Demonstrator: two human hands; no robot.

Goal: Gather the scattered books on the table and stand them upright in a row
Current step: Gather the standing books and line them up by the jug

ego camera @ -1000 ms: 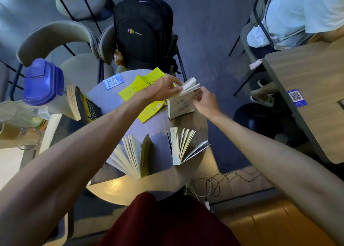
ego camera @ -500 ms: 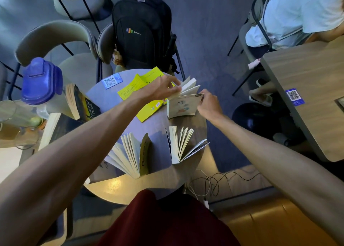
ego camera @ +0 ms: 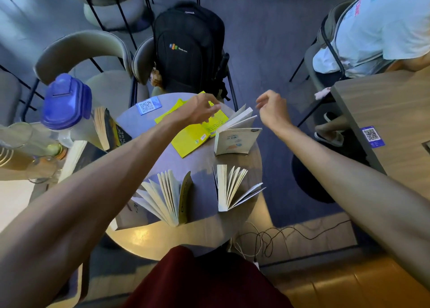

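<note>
Head view: our left hand [ego camera: 200, 109] and right hand [ego camera: 272, 113] hang loose, holding nothing. Just below them, the white book [ego camera: 235, 141] stands on the round table [ego camera: 200, 163], beside the flat yellow book [ego camera: 193, 137].

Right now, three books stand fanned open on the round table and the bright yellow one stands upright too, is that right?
Not quite. In the head view the bright yellow book lies flat on the round table; it does not stand. The three books do stand fanned open.
</note>
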